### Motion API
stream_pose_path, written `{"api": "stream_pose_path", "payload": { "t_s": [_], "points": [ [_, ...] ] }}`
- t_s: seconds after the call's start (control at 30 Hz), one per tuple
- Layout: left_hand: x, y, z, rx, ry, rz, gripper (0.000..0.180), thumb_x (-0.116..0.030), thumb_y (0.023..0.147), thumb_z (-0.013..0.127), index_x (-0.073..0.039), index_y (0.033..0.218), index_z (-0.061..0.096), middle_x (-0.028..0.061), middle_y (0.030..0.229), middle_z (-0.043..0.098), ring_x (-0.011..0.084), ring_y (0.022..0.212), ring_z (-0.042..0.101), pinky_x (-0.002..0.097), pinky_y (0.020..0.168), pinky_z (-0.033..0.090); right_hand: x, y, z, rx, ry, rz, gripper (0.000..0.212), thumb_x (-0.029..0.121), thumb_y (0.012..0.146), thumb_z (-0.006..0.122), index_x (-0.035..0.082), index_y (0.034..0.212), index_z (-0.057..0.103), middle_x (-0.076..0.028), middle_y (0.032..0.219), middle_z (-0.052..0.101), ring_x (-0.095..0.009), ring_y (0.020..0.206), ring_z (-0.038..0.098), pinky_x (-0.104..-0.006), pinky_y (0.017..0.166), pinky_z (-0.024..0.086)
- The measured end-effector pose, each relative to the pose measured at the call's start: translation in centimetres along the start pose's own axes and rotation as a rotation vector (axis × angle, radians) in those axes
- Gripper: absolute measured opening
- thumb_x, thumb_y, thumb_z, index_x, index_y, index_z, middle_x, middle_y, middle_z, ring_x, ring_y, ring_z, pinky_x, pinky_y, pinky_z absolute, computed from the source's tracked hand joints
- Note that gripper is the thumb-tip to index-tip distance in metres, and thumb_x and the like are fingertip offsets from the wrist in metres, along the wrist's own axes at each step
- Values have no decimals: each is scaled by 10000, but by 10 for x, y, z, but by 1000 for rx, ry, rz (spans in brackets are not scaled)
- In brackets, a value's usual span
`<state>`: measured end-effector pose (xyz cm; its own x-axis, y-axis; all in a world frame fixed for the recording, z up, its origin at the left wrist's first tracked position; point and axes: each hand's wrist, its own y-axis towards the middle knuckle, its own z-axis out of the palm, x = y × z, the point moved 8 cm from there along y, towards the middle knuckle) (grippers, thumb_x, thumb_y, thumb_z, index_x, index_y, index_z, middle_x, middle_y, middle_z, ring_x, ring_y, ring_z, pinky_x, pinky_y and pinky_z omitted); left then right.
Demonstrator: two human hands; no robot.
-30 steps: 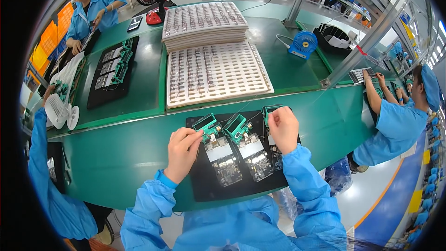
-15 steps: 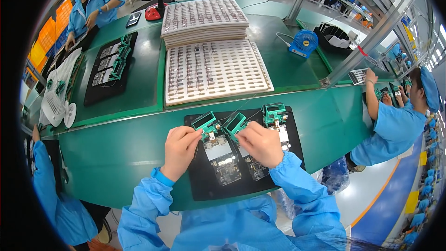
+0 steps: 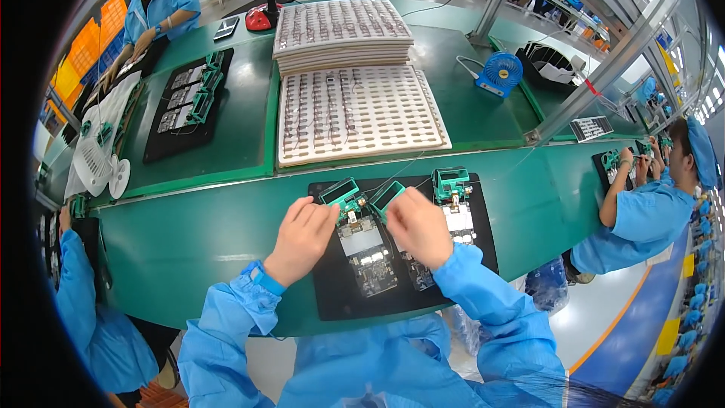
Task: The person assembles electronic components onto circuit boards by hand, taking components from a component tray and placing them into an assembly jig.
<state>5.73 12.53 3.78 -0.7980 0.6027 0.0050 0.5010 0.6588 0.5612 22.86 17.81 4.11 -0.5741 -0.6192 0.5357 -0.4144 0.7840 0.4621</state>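
On a black mat [image 3: 332,287] in front of me lie three circuit boards, each with a green plastic frame at its far end. My left hand [image 3: 306,238] is closed, its bent fingertips beside the left green frame [image 3: 343,195] and left circuit board [image 3: 370,261]. Over the middle green frame [image 3: 388,196], which sits tilted, my right hand [image 3: 418,227] has its fingers closed. That hand partly covers the middle board [image 3: 421,276]. What either hand pinches is hidden. The right green frame [image 3: 451,175] and right board [image 3: 461,219] lie untouched. Thin dark wires run around the frames.
Beyond the mat, a white slotted tray [image 3: 400,113] with rows of small wired parts stands before a tray stack [image 3: 343,30]. A blue fan [image 3: 501,72] is to its right; another mat with boards [image 3: 181,106] lies left. Co-workers sit at right [image 3: 649,204] and left.
My left hand has turned and its fingers have curled closer together. My right hand has shifted slightly left over the middle frame. The right co-worker's hand has left a patterned sheet and moved back to boards.
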Motion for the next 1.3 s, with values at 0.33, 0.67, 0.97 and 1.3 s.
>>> {"api": "stream_pose_path", "payload": {
  "t_s": [0.33,0.67,0.97,1.3],
  "points": [
    [20,0,-11,-117,-156,1,236,-23,781,734,-67,1012,721,19,883,627,182,820,627,462,1022,451,-49,-20,-33,-172,431,472,95,53,886,703,-6,841,645,-34,774,570,-77,585,521,-250,542,417],
    [16,5,-13,-68,-84,200,177,-44,764,735,-43,938,703,21,901,631,176,822,628,455,1020,477,-8,-27,-44,-91,341,338,73,26,845,722,3,840,654,-52,785,596,-108,599,555,-267,552,447],
    [31,8,-6,-185,-221,-110,139,2,755,714,-70,828,621,34,822,582,207,811,608,454,1019,455,4,-33,-38,-75,339,278,75,14,839,724,1,848,650,-64,791,603,-132,613,587,-283,547,469],
    [3,11,-39,-171,-328,-315,148,3,745,727,-91,826,645,32,793,617,214,793,623,463,1021,424,52,-30,-23,18,371,27,102,20,826,740,44,890,665,-90,1161,631,-130,669,615,-246,529,475]
  ]
}}
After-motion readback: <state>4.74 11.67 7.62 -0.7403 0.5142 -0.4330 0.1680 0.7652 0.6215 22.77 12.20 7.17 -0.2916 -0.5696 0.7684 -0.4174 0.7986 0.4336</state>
